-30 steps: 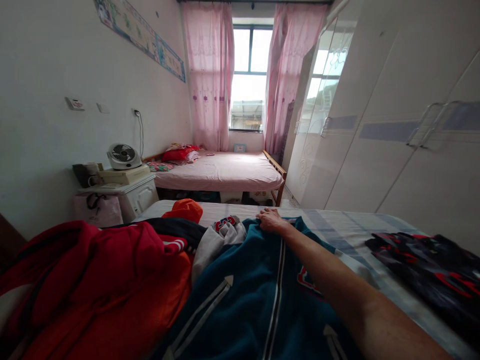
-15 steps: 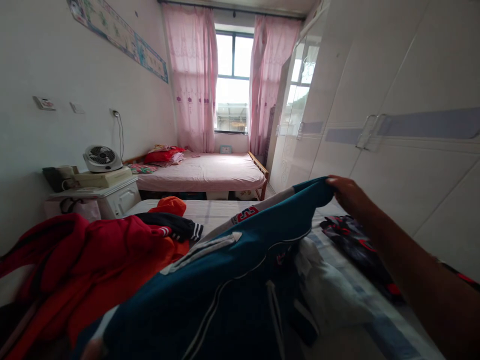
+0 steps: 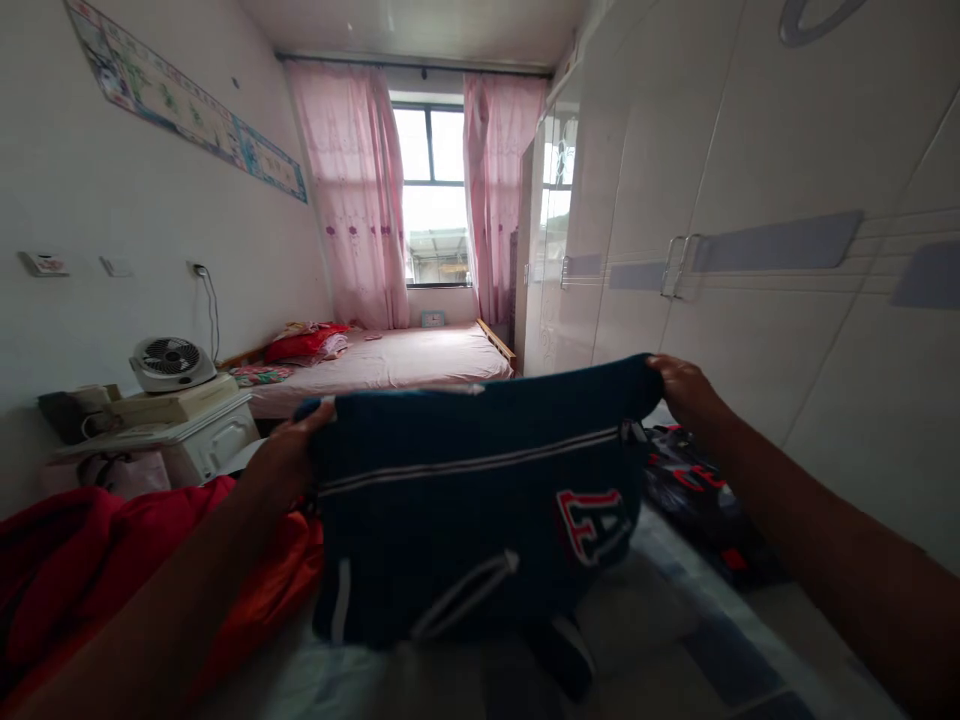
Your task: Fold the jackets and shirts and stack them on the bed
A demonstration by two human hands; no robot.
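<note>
A dark teal jacket (image 3: 450,520) with white trim and a letter patch hangs stretched sideways between my hands, above the bed I face. My left hand (image 3: 296,445) is closed on its upper left edge. At the upper right corner, my right hand (image 3: 679,385) pinches the cloth. White-edged pocket openings and a zip line show on the front. Beneath the jacket lies the checked bedsheet (image 3: 675,600). To the left of it are a red garment (image 3: 97,560) and an orange one (image 3: 277,570), partly behind my left forearm.
Dark clothing with red marks (image 3: 697,490) lies at the right, below the white wardrobe (image 3: 750,330). A fan (image 3: 172,362) stands on a box on the white bedside cabinet (image 3: 210,430). Farther off is a second bed (image 3: 405,355), under the window with pink curtains (image 3: 349,200).
My left hand has risen from the bottom left, lifting its side of the jacket. The jacket now hangs level between both hands, its letter patch showing. The view has shifted right and up.
</note>
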